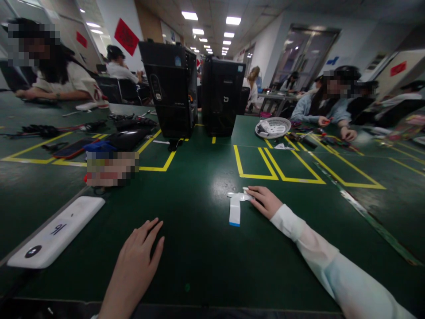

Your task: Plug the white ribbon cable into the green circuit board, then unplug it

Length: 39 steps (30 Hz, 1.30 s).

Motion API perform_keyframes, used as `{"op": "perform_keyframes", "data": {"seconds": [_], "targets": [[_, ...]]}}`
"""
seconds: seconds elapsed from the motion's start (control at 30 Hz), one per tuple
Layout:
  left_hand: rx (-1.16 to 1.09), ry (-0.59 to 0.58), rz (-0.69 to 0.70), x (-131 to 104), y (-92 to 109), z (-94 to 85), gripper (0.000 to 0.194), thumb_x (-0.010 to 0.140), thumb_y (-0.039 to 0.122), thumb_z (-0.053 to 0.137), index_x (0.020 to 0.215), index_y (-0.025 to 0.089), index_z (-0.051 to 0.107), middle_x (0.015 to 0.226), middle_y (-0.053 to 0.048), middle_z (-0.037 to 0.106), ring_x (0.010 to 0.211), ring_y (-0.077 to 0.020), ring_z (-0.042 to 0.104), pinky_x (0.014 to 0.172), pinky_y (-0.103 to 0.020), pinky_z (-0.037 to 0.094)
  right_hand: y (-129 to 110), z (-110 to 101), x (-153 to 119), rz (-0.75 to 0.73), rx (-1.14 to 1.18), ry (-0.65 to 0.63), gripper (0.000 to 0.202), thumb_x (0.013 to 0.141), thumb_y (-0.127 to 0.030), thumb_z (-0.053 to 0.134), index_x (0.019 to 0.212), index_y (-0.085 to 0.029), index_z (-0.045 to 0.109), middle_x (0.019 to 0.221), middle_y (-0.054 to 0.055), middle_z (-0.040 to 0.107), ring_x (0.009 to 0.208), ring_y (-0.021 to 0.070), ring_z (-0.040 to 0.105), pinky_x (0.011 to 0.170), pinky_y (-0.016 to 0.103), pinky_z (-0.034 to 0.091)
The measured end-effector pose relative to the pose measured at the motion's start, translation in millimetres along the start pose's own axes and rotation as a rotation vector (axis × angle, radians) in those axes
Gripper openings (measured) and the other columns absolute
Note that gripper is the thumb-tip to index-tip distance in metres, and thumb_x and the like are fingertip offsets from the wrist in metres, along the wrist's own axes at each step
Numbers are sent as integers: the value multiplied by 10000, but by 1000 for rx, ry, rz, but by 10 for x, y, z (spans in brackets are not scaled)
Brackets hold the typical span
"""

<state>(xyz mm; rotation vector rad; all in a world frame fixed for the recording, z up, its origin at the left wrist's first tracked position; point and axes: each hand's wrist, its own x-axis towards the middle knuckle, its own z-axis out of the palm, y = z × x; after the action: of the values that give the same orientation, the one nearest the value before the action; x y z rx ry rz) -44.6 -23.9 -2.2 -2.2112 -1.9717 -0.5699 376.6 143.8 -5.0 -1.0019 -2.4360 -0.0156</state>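
A white flat ribbon cable point(235, 212), bent in an L with a blue strip at its near end, lies on the green table. My right hand point(264, 200) is at the cable's right end, its fingers closed on the white strip there. The fingertips partly hide that end. My left hand point(141, 248) is open, palm down over the table with its fingers stretched forward, and holds nothing. To its left is a white, rounded flat device point(63, 228) with a label and a dark round spot.
Two black computer towers point(172, 88) stand ahead. A white basket point(282, 126) with things in it is at the back right. Cables, a dark pouch point(129, 138) and a partly blurred item point(111, 169) lie on the left. Yellow tape point(259, 177) marks the table. Other people sit around.
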Motion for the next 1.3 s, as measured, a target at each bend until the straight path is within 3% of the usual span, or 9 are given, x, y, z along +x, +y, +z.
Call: {"op": "perform_keyframes", "data": {"seconds": [0.2, 0.4, 0.57, 0.8, 1.0, 1.1, 1.2, 1.3], "targets": [[25, 39, 0, 20, 32, -11, 528, 957, 468, 355, 1312, 136, 563, 1353, -166, 576, 1237, -318, 553, 1066, -524, 417, -735, 165, 177, -66, 59, -57, 487, 987, -423, 370, 1314, -111, 551, 1297, 189, 537, 1189, 286, 490, 984, 502, 456], [46, 40, -18, 27, 30, -20, 526, 962, 463, 332, 1297, 139, 577, 1348, -165, 583, 1249, -330, 542, 1054, -533, 425, -1323, 126, 202, -82, 152, -222, 577, 957, -500, 406, 1397, -135, 472, 1398, 177, 472, 1305, 305, 410, 1101, 558, 336], [36, 22, -30, 27, 21, -13, 528, 952, 469, 344, 1307, 149, 570, 1362, -162, 573, 1267, -335, 526, 1055, -541, 420, -1552, 70, 240, -102, 220, -333, 663, 918, -570, 452, 1437, -159, 434, 1452, 157, 439, 1359, 305, 359, 1140, 556, 275], [39, 30, -21, 45, 31, -28, 523, 951, 454, 334, 1300, 143, 570, 1344, -165, 583, 1242, -335, 543, 1039, -537, 435, -1675, 112, 344, -124, 232, -386, 696, 910, -602, 447, 1448, -161, 420, 1476, 159, 412, 1370, 306, 343, 1147, 563, 250], [62, 31, -11, 36, 24, -24, 543, 959, 466, 312, 1298, 126, 567, 1343, -176, 579, 1241, -338, 541, 1038, -533, 437, -1673, 147, 315, -138, 228, -357, 704, 914, -626, 411, 1460, -182, 406, 1490, 153, 394, 1376, 303, 344, 1146, 542, 264], [63, 37, -5, 34, 27, -20, 555, 960, 469, 305, 1289, 114, 576, 1339, -183, 580, 1232, -342, 548, 1039, -537, 436, -1512, 209, 274, -152, 173, -272, 714, 926, -630, 379, 1492, -195, 354, 1523, 161, 335, 1390, 302, 326, 1130, 522, 302], [61, 43, -13, 34, 34, -17, 550, 958, 469, 307, 1287, 123, 579, 1339, -173, 584, 1232, -332, 552, 1054, -528, 428, -1055, 242, 234, -40, 25, -120, 669, 947, -578, 357, 1483, -176, 367, 1513, 182, 334, 1372, 315, 345, 1103, 531, 335], [60, 40, -16, 32, 27, -10, 533, 956, 465, 321, 1290, 139, 578, 1338, -163, 588, 1236, -328, 552, 1053, -524, 430, -327, 108, 136, 256, -159, 6, 643, 940, -539, 377, 1432, -127, 429, 1476, 226, 368, 1355, 360, 355, 1083, 583, 329]]}}
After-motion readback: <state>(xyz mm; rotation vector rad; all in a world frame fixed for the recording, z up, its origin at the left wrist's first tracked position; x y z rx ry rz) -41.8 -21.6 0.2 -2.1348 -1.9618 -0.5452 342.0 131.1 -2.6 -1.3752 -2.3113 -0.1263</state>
